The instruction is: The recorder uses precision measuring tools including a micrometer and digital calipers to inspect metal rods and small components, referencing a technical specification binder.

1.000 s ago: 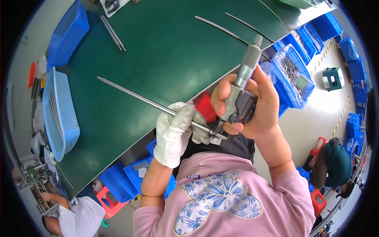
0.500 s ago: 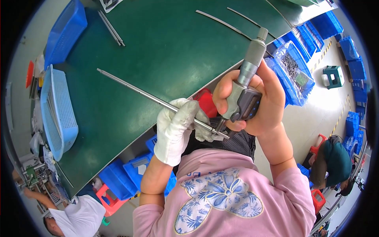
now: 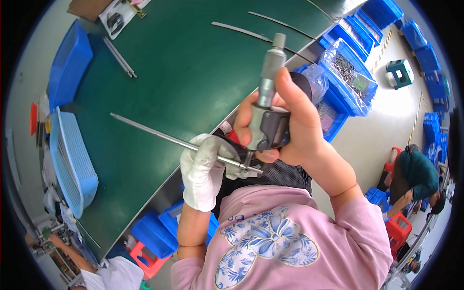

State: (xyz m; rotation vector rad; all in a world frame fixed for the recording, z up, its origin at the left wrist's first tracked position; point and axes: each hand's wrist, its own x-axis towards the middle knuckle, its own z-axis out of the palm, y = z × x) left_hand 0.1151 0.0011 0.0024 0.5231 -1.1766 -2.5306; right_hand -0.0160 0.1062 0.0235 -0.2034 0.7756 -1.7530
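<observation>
Here, one micrometer (image 3: 259, 129), apparently one held rod (image 3: 164, 136)

You're holding a glossy metal rod (image 3: 157, 133) | wearing a matt cloth glove (image 3: 197, 181) | gripping a metal-and-plastic micrometer (image 3: 262, 124) | facing a smooth, shiny desk (image 3: 169, 72)

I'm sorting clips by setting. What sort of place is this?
Probably a factory workshop: the right hand holds a digital micrometer at a metal rod, a blue bin holds small metal parts, and a green worktable carries more rods.
</observation>
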